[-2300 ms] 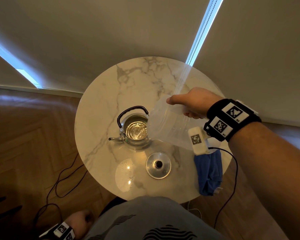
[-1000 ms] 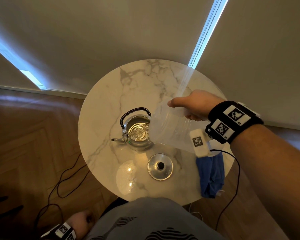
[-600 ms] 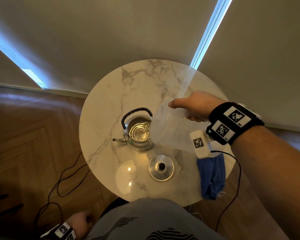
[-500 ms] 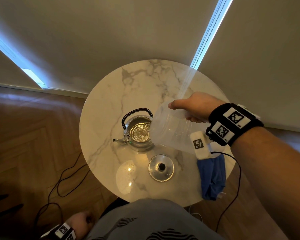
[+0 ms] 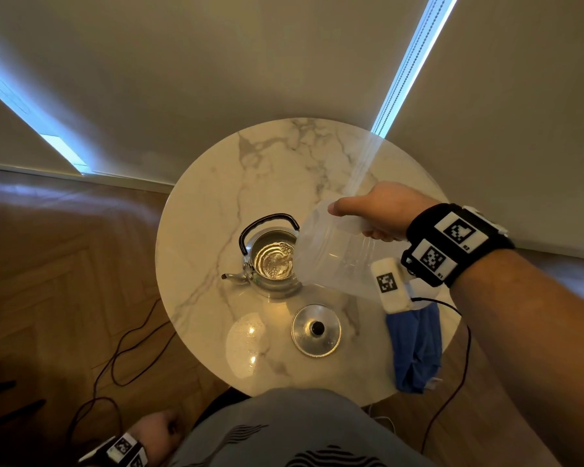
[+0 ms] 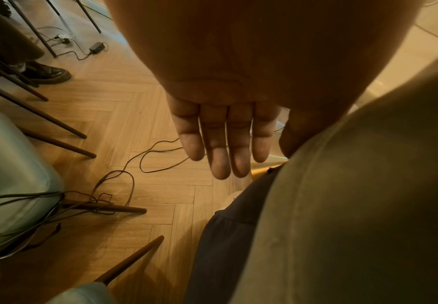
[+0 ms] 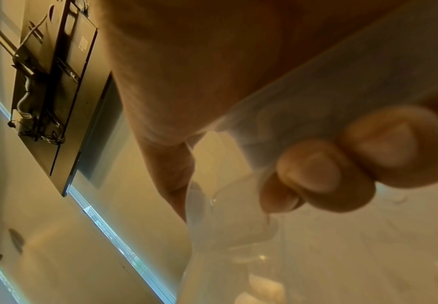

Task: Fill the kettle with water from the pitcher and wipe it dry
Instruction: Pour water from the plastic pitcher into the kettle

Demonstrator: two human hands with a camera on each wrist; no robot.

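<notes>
Your tilted clear plastic pitcher (image 5: 334, 254) covers the steel kettle's (image 5: 272, 264) right side; its left and the far round marble table (image 5: 277, 163) lie open.

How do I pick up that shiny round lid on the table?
Pinch the small dark knob in the middle of the round silver lid, coming straight down from above. The lid lies flat on the marble table with its knob up, clear of the kettle.

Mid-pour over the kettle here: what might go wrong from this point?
1. Only the right hand holds the tilted pitcher; the left hand hangs idle, so the pour may wander off the kettle onto the table.
2. Water is already visible inside; it may overflow.
3. Spill could reach the lid.
</notes>
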